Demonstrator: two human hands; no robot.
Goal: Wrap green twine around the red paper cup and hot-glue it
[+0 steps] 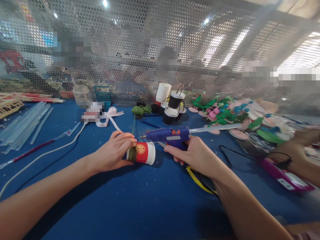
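Observation:
My left hand grips a red and white paper cup lying on its side, its mouth facing right. Dark green yarn is wound round the cup's base end, and a strand runs back to a green yarn ball. My right hand is closed round the handle of a blue hot glue gun. The gun's nozzle points left, just above the cup near my left fingertips. A clear glue stick sticks out of the gun's back.
Clear glue sticks lie at left beside a white cable. Behind stand stacked paper cups and black-wrapped cups. At right are felt pieces, a purple power strip and another person's hand. Perforated metal screens the back.

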